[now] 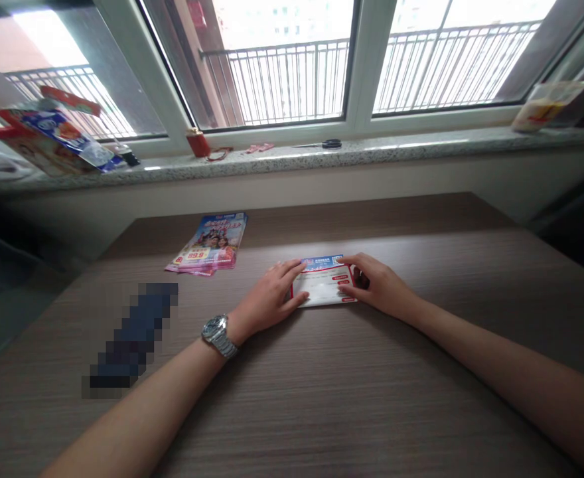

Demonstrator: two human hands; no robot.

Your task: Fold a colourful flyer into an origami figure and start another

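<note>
A flat leaflet [316, 287] lies on the table, with a white panel edged in red and a blue strip with a QR code along its far side. It looks folded, though I cannot tell for sure. My left hand [273, 292], wearing a metal watch [219, 334] at the wrist, rests on the leaflet's left edge, thumb and forefinger apart. At the right edge, my right hand [379, 284] touches the leaflet with its forefinger at the far corner and its thumb nearer me. The other right fingers curl partly out of sight.
A stack of colourful leaflets [212, 244] lies at the back left of the brown table [332, 392]. Left of my forearm is a pixelated dark object [135, 338]. The windowsill [272, 157] holds scissors [329, 143], a red container [198, 143], packages [68, 136] and a plastic bag [543, 109].
</note>
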